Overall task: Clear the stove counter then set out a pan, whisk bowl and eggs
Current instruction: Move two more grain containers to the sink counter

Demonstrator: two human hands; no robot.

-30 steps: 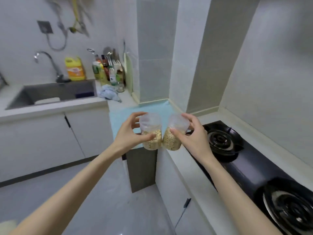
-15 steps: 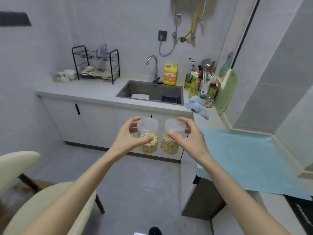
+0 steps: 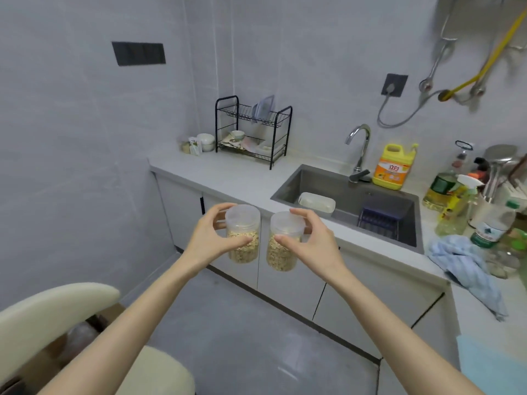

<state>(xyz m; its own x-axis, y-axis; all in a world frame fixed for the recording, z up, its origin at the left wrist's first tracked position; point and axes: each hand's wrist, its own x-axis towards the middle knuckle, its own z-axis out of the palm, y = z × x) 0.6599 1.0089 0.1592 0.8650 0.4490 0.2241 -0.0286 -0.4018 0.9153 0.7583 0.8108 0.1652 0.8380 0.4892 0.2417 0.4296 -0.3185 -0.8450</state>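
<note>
Both hands gripping jars — left hand (image 3: 209,238) left jar (image 3: 243,235), right hand (image 3: 312,246) right jar (image 3: 283,242) — counter edge (image 3: 245,199) behind

free: bare counter (image 3: 228,178) between dish rack (image 3: 253,129) and sink (image 3: 319,178) | blocked: bottles (image 3: 453,201) crowded right of sink, cloth (image 3: 464,269) draped over counter edge | low left: chair (image 3: 51,312)

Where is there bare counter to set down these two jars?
The counter is bare between the dish rack and the sink, forward to its front edge. Right of the sink it is crowded with bottles and a blue cloth.
</note>
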